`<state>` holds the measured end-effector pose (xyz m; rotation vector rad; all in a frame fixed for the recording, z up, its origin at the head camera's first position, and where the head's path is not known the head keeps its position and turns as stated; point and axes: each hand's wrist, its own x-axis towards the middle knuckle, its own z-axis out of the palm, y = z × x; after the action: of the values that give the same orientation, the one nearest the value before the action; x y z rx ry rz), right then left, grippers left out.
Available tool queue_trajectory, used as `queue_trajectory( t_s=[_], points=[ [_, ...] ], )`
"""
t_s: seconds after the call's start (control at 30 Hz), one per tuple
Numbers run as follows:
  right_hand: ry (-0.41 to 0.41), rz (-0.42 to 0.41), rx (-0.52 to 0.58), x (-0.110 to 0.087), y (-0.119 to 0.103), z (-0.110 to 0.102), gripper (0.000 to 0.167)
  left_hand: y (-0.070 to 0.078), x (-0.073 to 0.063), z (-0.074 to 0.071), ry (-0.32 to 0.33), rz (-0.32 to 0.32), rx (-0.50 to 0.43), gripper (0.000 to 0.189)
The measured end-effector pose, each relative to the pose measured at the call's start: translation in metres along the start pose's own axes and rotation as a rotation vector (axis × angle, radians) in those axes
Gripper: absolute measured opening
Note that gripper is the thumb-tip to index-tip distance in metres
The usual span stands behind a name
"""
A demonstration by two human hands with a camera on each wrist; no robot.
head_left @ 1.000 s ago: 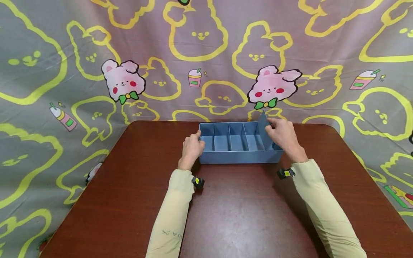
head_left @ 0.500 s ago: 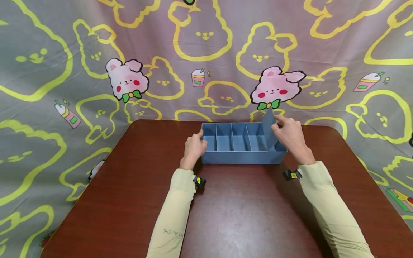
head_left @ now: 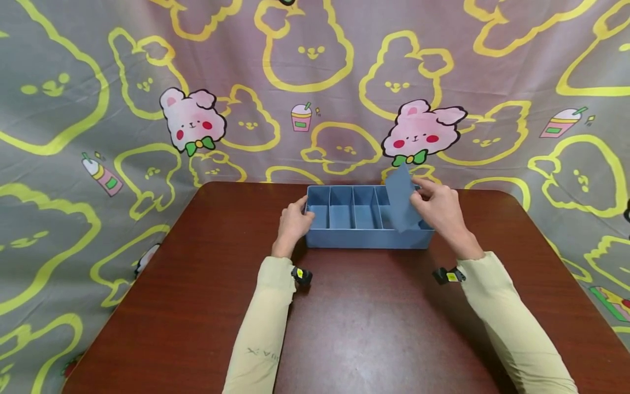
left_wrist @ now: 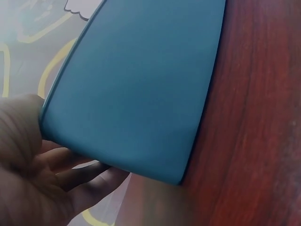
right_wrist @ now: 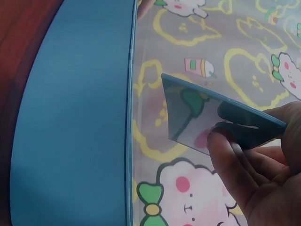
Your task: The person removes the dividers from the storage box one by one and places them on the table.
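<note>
A long blue divided storage box (head_left: 364, 239) stands on the table, its upright dividers splitting it into several compartments. At its left end, my left hand (head_left: 293, 221) grips the end wall; in the left wrist view the fingers (left_wrist: 96, 188) lie along the outside of the box. My right hand (head_left: 439, 207) pinches a thin blue divider panel (head_left: 401, 197) between thumb and fingers, tilted over the right part of the box. This panel hides part of the right-hand compartments. In the right wrist view the divider's edge shows above the box rim.
The brown wooden table (head_left: 206, 306) carries the box near its back edge. Right behind it hangs a patterned cloth curtain (head_left: 334, 71) with cartoon rabbits. Each wrist wears a small black camera (head_left: 302, 276).
The divider panel has swung left and turned its broad face more toward me, its lower edge now overlapping the front rim. My left hand keeps its place at the box's end.
</note>
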<state>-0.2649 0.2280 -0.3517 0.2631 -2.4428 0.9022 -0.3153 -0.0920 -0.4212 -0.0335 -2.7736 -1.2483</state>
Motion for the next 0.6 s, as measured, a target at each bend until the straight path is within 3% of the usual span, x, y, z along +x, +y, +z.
queue_trajectory(
  t_s=[0.17,0.4,0.6],
  points=[
    [-0.006,-0.031,0.034,-0.005,-0.005,0.001,0.039,-0.003,0.003,-0.002,0.014,-0.036,-0.046,0.058],
    [-0.037,-0.011,0.059,-0.01,-0.01,0.005,0.039,-0.005,0.005,-0.005,0.022,-0.044,-0.094,0.056],
    [-0.051,-0.11,0.081,-0.018,-0.014,0.01,0.038,-0.009,0.006,-0.006,0.022,-0.029,-0.13,0.055]
  ],
)
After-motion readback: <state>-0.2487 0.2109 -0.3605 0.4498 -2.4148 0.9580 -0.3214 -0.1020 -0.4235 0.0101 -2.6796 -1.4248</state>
